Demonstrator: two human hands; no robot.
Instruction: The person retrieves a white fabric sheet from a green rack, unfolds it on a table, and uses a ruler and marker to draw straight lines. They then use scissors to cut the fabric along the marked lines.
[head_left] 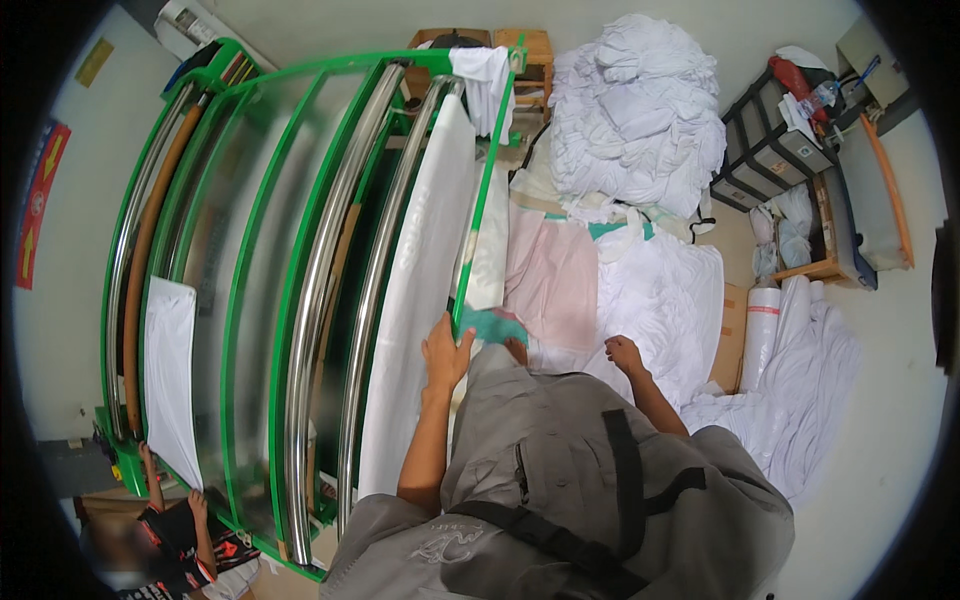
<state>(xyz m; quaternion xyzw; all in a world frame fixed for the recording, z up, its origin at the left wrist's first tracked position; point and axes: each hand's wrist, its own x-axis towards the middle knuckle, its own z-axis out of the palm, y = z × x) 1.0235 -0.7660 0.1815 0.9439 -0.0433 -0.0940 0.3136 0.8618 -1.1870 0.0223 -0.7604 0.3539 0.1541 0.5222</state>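
My left hand (446,355) is at the near end of a thin green bar (478,220), which runs along the edge of a large green-framed roller machine (288,300). The bar passes between its thumb and fingers. Right beside that hand, a sheet of white fabric (415,290) hangs over the machine's side. My right hand (625,355) is held out to the right with its fingers curled, and nothing shows in it. Below it lies a spread of white fabric (660,300), apart from the hand. A pinkish cloth (550,275) lies between my two hands, farther out.
A tall heap of white fabric (640,110) stands at the back. Rolls (760,330) and loose white cloth are at the right, below dark crates (775,140). At the lower left another person (165,540) reaches to a white cloth panel (172,370) on the machine.
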